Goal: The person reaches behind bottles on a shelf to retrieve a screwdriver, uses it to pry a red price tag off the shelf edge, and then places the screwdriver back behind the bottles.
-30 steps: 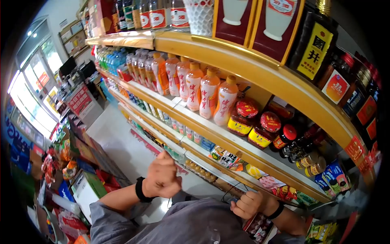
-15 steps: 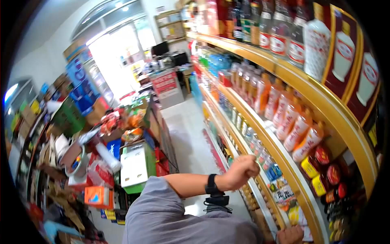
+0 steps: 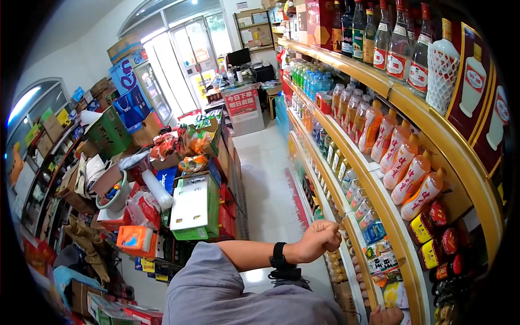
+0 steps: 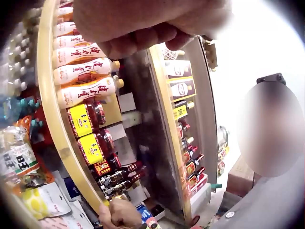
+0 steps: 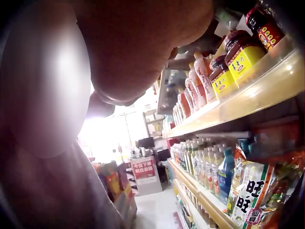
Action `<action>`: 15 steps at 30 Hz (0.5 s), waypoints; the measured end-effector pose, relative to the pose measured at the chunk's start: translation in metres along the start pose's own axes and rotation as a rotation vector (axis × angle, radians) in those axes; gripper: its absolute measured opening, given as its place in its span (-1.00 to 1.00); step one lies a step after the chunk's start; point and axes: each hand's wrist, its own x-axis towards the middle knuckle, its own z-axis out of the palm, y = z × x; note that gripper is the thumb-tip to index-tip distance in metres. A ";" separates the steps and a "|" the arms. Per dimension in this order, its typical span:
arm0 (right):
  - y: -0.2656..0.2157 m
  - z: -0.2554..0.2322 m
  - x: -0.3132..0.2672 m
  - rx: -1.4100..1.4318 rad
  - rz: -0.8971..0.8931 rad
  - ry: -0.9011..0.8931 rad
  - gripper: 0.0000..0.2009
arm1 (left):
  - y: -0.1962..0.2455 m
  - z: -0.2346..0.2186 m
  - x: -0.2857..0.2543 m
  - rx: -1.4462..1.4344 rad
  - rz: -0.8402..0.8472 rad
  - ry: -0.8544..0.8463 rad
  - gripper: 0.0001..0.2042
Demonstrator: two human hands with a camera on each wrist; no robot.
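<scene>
In the head view, the gaze has swung toward the glass door [image 3: 192, 51], sending the orange bottles [image 3: 410, 176] to the right of the frame and the left hand [image 3: 315, 242] to lower centre. That hand is a loose fist, holding nothing visible; the right hand [image 3: 385, 316] is cut off at the bottom edge, its grip impossible to tell. With the shelf edge [image 3: 405, 260] so near, I'd keep both forearms tucked and uncurl fingers before touching any bottle.

Bright glass doors [image 3: 194, 51] stand beyond a pale, glossy floor [image 3: 265, 184].
</scene>
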 end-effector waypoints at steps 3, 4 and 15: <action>-0.003 -0.001 -0.001 0.000 -0.008 0.045 -0.74 | 0.001 -0.002 -0.007 -0.022 0.016 0.018 -0.65; -0.002 -0.005 0.000 0.003 0.004 0.054 -0.74 | 0.002 -0.001 -0.010 -0.019 0.018 0.022 -0.65; 0.008 -0.056 -0.013 -0.454 0.316 0.283 -0.72 | 0.062 0.007 -0.021 0.318 0.433 -0.112 -0.58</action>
